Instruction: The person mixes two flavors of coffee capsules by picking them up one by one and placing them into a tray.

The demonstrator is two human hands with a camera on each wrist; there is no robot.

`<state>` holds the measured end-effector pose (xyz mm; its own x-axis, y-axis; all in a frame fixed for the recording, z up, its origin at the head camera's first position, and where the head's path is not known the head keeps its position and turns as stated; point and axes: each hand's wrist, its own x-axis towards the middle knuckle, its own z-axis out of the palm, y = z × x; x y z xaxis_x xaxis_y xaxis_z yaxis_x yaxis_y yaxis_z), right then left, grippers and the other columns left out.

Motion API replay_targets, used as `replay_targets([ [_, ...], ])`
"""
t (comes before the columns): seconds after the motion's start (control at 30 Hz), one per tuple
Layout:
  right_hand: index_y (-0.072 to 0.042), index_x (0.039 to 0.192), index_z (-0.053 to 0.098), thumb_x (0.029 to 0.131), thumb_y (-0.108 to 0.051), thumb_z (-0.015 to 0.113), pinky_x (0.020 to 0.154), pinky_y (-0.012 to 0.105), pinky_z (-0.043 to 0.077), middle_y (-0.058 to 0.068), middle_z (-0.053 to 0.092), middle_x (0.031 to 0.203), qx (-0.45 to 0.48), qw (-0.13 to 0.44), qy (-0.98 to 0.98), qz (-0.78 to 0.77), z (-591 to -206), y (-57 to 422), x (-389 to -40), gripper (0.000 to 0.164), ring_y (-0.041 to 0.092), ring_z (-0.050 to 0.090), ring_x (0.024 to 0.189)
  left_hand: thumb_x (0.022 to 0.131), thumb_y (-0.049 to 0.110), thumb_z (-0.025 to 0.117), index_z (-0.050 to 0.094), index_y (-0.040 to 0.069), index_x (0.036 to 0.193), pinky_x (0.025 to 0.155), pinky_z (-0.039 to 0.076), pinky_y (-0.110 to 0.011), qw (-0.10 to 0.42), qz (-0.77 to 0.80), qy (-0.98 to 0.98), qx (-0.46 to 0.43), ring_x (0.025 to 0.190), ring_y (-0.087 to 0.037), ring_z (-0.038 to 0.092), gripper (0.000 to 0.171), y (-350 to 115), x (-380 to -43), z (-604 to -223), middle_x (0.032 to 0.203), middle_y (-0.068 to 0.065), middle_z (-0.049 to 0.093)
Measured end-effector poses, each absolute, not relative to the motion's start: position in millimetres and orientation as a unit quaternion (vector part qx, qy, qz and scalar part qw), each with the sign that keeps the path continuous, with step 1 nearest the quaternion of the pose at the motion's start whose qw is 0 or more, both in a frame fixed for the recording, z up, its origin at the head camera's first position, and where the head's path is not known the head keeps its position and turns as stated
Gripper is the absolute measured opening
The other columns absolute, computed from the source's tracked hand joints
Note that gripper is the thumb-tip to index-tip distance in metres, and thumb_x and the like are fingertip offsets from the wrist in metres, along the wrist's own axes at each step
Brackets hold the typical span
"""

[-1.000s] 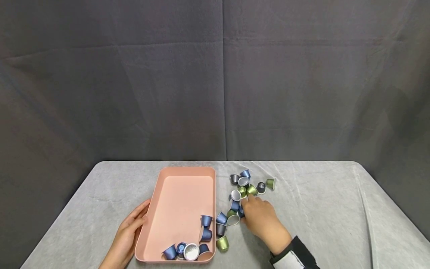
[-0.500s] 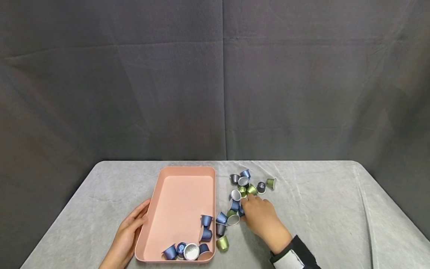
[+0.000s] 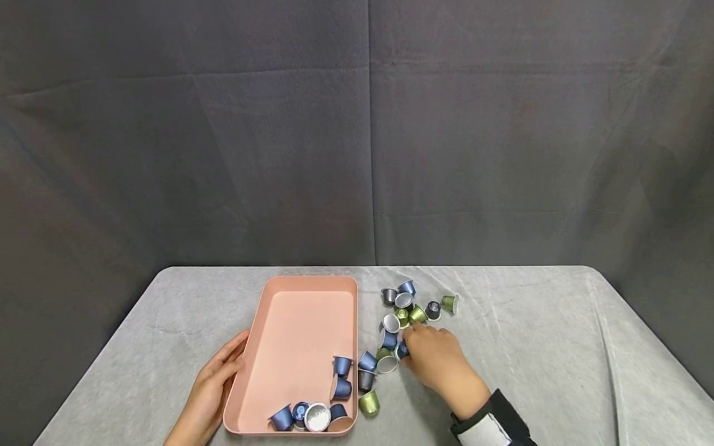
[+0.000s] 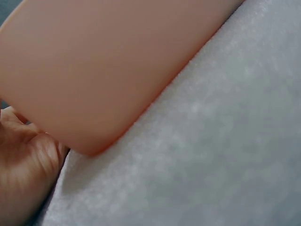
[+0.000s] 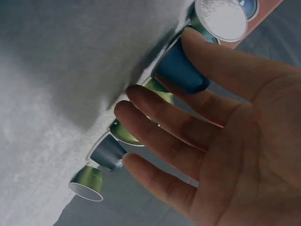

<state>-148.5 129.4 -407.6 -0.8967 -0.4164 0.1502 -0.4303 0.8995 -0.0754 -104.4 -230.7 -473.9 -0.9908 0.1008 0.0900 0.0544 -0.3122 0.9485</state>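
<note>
In the head view, my left hand (image 3: 214, 378) rests along the left side of a pink tray (image 3: 290, 322), its fingers fairly straight against the outer wall. In the left wrist view the tray hides its fingertips. My right hand (image 3: 437, 359) is at the pile of coffee capsules right of the tray. Seen from the right wrist, its thumb and index finger pinch a blue coffee capsule (image 5: 181, 68), while the other fingers stretch out loosely. A green capsule (image 3: 386, 362) with a pale lid lies just left of that hand.
Several blue capsules (image 3: 341, 389) and a capsule with its silver lid up (image 3: 318, 417) lie in the tray's near right part. Green, dark and blue capsules trail up the tray's right side. A lone green capsule (image 3: 449, 303) lies farthest right on the grey cloth (image 3: 535, 347).
My right hand has shifted slightly to the right, and a little more of the pinched blue capsule shows. The left hand and the tray stay in place.
</note>
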Motion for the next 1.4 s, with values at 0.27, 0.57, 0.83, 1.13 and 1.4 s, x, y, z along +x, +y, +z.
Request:
replay_targets([
  [0.27, -0.007, 0.078, 0.061, 0.073, -0.016, 0.085, 0.064, 0.047, 0.05, 0.008, 0.063, 0.077, 0.224, 0.081, -0.97, 0.047, -402.9, 132.5, -147.6, 0.026, 0.029, 0.064, 0.072, 0.103, 0.004, 0.043, 0.014, -0.015, 0.151, 0.098, 0.045, -0.02, 0.011, 0.807, 0.586, 0.07, 0.124, -0.001, 0.051, 0.059, -230.5, -104.5, -475.1, 0.135, 0.016, 0.055],
  [0.57, -0.007, 0.084, 0.064, 0.074, -0.021, 0.086, 0.066, 0.046, 0.052, 0.007, 0.066, 0.081, 0.239, 0.117, -0.963, 0.047, -389.5, 129.8, -141.3, 0.028, 0.027, 0.065, 0.077, 0.104, 0.004, 0.043, 0.017, -0.013, 0.152, 0.098, 0.045, -0.021, 0.011, 0.808, 0.585, 0.072, 0.124, -0.001, 0.051, 0.057, -230.4, -105.6, -475.0, 0.135, 0.015, 0.054],
  [0.83, -0.007, 0.086, 0.064, 0.075, -0.025, 0.086, 0.073, 0.046, 0.052, 0.005, 0.065, 0.086, 0.28, 0.148, -0.947, 0.054, -385.1, 119.6, -133.8, 0.031, 0.026, 0.065, 0.082, 0.103, 0.004, 0.043, 0.016, -0.014, 0.151, 0.097, 0.045, -0.02, 0.01, 0.804, 0.592, 0.062, 0.123, 0.0, 0.05, 0.058, -230.0, -105.8, -474.7, 0.134, 0.016, 0.054],
  [1.13, -0.01, 0.09, 0.067, 0.073, -0.028, 0.087, 0.073, 0.038, 0.051, 0.001, 0.063, 0.085, 0.333, 0.216, -0.917, 0.037, -387.1, 102.8, -124.9, 0.032, 0.02, 0.063, 0.083, 0.103, 0.004, 0.043, 0.018, -0.013, 0.152, 0.097, 0.045, -0.02, 0.006, 0.804, 0.591, 0.063, 0.123, -0.001, 0.051, 0.057, -230.0, -106.1, -475.2, 0.134, 0.015, 0.054],
  [1.4, -0.013, 0.096, 0.069, 0.078, -0.033, 0.083, 0.077, 0.034, 0.051, -0.002, 0.065, 0.091, 0.365, 0.232, -0.901, 0.029, -389.9, 86.9, -116.3, 0.03, 0.016, 0.06, 0.087, 0.104, 0.002, 0.042, 0.033, -0.002, 0.149, 0.097, 0.044, -0.019, 0.0, 0.81, 0.581, 0.077, 0.124, -0.002, 0.051, 0.047, -230.7, -107.1, -477.3, 0.135, 0.014, 0.055],
])
